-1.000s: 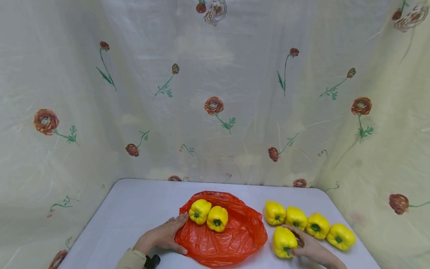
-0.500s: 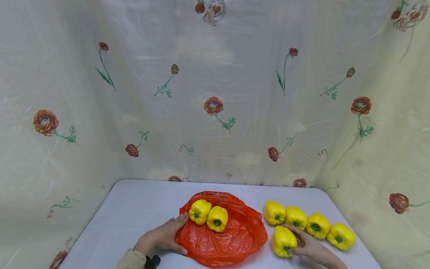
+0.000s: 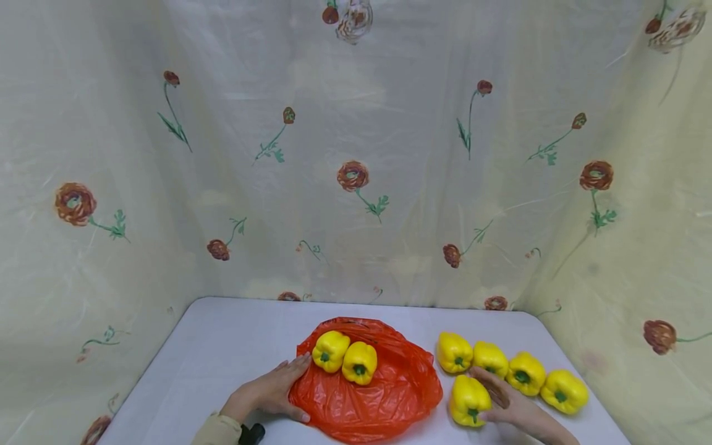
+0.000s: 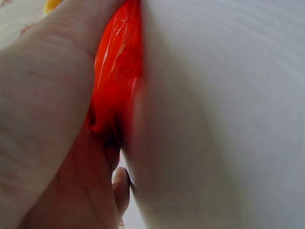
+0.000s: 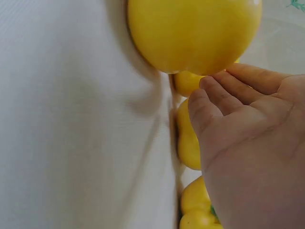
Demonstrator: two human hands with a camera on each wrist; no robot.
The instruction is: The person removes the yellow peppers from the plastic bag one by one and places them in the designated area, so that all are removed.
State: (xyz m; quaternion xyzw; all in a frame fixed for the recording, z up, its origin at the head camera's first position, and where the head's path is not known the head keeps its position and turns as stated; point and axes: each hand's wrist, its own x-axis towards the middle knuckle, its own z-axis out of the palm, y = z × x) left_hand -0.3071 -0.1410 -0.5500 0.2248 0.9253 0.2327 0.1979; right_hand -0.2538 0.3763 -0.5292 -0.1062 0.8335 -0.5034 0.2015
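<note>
Spread out on the white table lies a red plastic bag [image 3: 384,405], with two yellow bell peppers [image 3: 359,363] on its far left part. My left hand [image 3: 272,390] rests at the bag's left edge, fingers extended; the left wrist view shows red plastic [image 4: 119,62] beside the palm. Right of the bag sits a single yellow bell pepper [image 3: 468,402], its green stem facing me. My right hand [image 3: 508,405] is at its right side. In the right wrist view, the fingers [image 5: 221,95] are nearly straight near that pepper [image 5: 190,33]; whether they touch it, I cannot tell.
Several more yellow bell peppers [image 3: 526,374] form a slanting row behind my right hand. The white table [image 3: 233,334] ends at a floral curtain [image 3: 411,247] at the back and both sides. A dark strap [image 3: 251,434] circles my left wrist.
The fingers of my right hand have loosened and drawn slightly away from the single pepper, which stays almost in place. My left hand and the bag have not visibly moved.
</note>
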